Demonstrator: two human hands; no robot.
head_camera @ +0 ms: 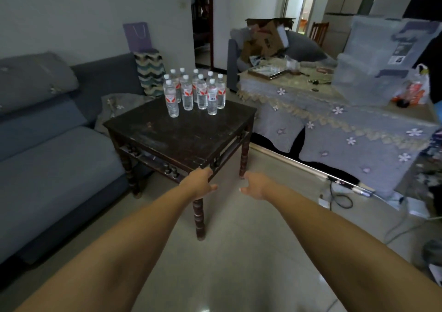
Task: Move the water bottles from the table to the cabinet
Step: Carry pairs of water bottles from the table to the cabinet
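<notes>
Water bottles (193, 91): a cluster of clear plastic ones with white caps and red-and-white labels, all upright, standing close together at the far corner of the tabletop. Exact count hard to tell where they overlap.

Table (181, 137): small, square, dark wood, turned legs, a lower rail under the top. Near half of the tabletop bare and scuffed.

My left hand (199, 182): at the table's near corner, fingers loosely curled, holding nothing; whether it touches the edge I cannot tell.

My right hand (254, 186): just beside the left, over the floor off the near corner, fingers relaxed and spread, holding nothing.

Sofa (47, 144): grey-blue, along the table's left side.

Low table (334, 110): to the right, draped in a flowered lace-edged cloth, bearing clear storage bins (375, 60).
</notes>
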